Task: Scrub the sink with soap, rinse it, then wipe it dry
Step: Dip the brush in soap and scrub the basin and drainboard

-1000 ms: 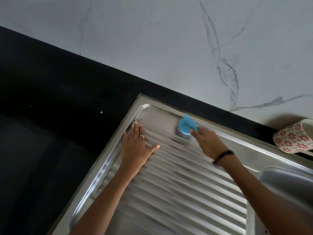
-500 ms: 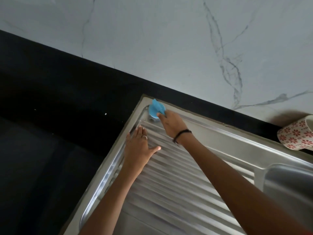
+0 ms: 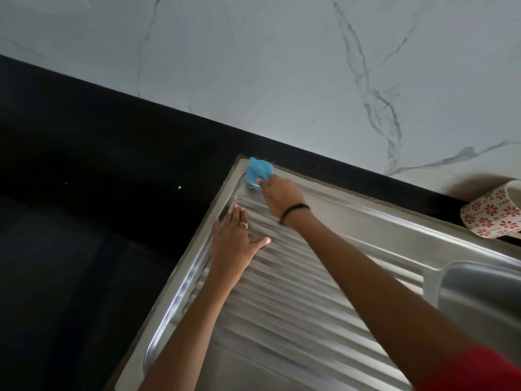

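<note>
A: Two hands are seen over the steel sink (image 3: 375,230). What is gripped, and how?

B: A blue scrubber (image 3: 258,171) is pinched by the fingers of the right hand (image 3: 282,197) and is pressed into the far left corner of the sink's drainboard, right at the rim. Only the scrubber's upper part is shown; its underside is hidden by blur.

A: And the other hand?

B: The left hand (image 3: 235,244) is laid flat on the ridged drainboard (image 3: 296,300), fingers together and thumb spread, nothing held. It is placed just nearer than the scrubber, along the sink's left edge. A ring is worn on one finger, and a dark band (image 3: 294,211) is worn on the right wrist.

A: What is seen around the sink?

B: A black countertop (image 3: 98,193) is spread to the left of the sink and along its back. A veined white wall (image 3: 282,66) is seen behind it. A flowered mug (image 3: 492,214) is lying on its side at the sink's back rim, to the right. The basin (image 3: 485,294) is partly shown at the sink's right end
</note>
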